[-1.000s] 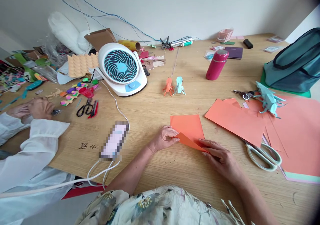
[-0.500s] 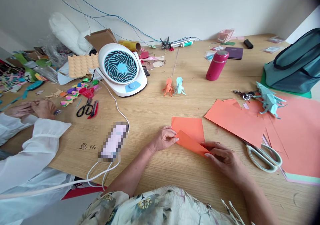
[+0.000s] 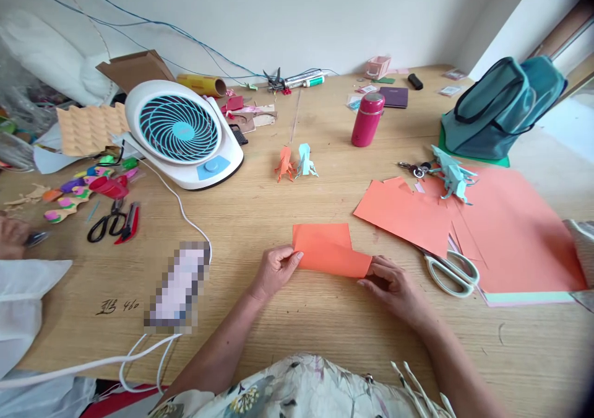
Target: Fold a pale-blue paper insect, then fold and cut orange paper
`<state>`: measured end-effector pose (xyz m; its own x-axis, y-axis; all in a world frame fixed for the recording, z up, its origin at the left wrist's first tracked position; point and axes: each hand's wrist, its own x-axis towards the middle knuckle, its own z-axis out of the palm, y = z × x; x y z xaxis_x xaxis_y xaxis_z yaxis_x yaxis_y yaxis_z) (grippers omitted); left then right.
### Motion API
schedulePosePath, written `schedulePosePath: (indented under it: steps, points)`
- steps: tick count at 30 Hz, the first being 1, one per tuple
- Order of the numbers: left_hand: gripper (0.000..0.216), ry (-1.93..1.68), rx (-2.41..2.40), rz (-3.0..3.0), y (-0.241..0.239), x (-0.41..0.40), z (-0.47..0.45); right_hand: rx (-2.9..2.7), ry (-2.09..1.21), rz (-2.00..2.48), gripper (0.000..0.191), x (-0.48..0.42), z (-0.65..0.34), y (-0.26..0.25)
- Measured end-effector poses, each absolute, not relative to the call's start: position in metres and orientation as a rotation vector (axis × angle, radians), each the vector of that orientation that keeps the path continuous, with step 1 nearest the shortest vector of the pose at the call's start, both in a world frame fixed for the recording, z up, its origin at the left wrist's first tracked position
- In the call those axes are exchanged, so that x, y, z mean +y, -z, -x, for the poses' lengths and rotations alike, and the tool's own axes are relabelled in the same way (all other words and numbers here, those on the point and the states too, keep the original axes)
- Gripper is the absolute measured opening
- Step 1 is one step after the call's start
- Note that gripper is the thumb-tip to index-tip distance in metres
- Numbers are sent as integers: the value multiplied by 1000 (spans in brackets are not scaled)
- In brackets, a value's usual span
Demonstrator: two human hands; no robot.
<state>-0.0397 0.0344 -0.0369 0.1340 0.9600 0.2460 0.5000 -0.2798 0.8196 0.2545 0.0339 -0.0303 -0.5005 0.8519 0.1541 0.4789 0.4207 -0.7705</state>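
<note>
A sheet of orange paper [image 3: 331, 261] lies on the table in front of me, its near part folded up over the rest. My left hand [image 3: 277, 267] pinches its left edge between thumb and fingers. At the right end of the folded flap, my right hand [image 3: 388, 283] is closed on the corner. To the right of that hand are scissors with pale handles [image 3: 452, 274], their blades hidden under a larger orange sheet [image 3: 406, 215]. Beyond the paper stand an orange folded paper insect [image 3: 284, 164] and a pale blue one [image 3: 305, 160].
A white fan [image 3: 183, 133] and a blurred-out phone [image 3: 179, 288] with cables are to my left. Black-handled scissors [image 3: 107, 223] lie beside a red cutter [image 3: 127, 223]. Further back stand a pink flask [image 3: 368, 121] and a teal bag [image 3: 492, 114]. A co-worker's sleeve [image 3: 28, 306] shows at far left.
My view has turned to the right. The flap, slanted before, now lies more level across the sheet. A grey patterned edge has come into view at far right.
</note>
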Motion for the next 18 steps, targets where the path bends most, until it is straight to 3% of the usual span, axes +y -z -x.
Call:
schedulePosePath:
  steps: [7,13,18]
  points:
    - [37,-1121,1456,-1710,33,39,47,-1900,-969,1268,23,34,-255,36]
    - [31,-1205,1492,-1648,34,41,52,-1740,-1108,1303,7,33,-263,46]
    - [22,-1240,1496,-1660,40,42,51,-1566,-1235,1136,15,32,-260,52]
